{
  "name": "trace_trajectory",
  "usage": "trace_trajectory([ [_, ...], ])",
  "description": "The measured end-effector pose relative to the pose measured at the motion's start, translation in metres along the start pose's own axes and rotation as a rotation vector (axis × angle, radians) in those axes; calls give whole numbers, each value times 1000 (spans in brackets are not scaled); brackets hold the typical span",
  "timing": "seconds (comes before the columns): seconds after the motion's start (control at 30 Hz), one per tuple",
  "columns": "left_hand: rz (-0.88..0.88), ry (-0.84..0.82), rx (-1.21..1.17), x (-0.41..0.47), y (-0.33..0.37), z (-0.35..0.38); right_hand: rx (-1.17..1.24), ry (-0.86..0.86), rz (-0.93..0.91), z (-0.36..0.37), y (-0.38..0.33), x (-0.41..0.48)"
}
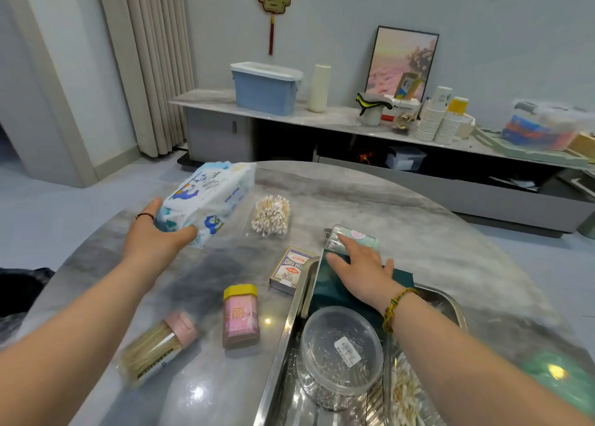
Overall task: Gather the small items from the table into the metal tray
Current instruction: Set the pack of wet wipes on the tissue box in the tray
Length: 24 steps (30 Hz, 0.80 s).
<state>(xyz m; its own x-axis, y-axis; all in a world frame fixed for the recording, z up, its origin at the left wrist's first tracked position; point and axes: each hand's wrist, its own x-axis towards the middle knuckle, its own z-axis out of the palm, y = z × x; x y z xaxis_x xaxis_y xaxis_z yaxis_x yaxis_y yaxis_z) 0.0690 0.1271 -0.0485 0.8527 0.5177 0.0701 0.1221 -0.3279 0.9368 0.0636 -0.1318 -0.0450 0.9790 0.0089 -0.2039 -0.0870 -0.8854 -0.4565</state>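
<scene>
My left hand (154,237) grips the near end of a white and blue wet-wipes pack (209,197), lifted a little above the marble table (418,232). My right hand (360,268) lies flat, fingers spread, on a dark green packet (328,293) in the metal tray (283,338), its fingertips against a clear tube with a mint cap (357,235) at the tray's far end. The tray also holds a round clear tub (341,355) and loose cotton swabs (405,393). On the table lie a bag of cotton swabs (270,216), a card deck (289,271), a pink yellow-capped jar (240,316) and a toothpick jar (157,348).
Behind the table runs a low cabinet (338,119) carrying a blue bin (265,87), stacked paper cups (438,119) and a framed picture (402,62). A green object (557,377) sits blurred at the table's right edge.
</scene>
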Motion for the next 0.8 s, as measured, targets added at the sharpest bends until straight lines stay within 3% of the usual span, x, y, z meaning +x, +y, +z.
trace_trajectory([
  [0.13,179,-138,18,-23,40,-7,804,110,4,-20,-22,-9],
  [0.23,275,-336,-27,-44,61,1,1142,74,42,-42,-28,-17],
  [0.33,246,-539,-85,-59,73,18,1382,-69,-25,-63,-21,-29],
  [0.57,284,-738,106,-72,84,44,1356,-212,3,-85,35,-44],
  [0.7,328,-809,237,-77,90,57,1169,-180,40,-83,50,-50],
  [0.8,307,-811,247,-75,92,67,1225,-128,27,-73,58,-51],
])
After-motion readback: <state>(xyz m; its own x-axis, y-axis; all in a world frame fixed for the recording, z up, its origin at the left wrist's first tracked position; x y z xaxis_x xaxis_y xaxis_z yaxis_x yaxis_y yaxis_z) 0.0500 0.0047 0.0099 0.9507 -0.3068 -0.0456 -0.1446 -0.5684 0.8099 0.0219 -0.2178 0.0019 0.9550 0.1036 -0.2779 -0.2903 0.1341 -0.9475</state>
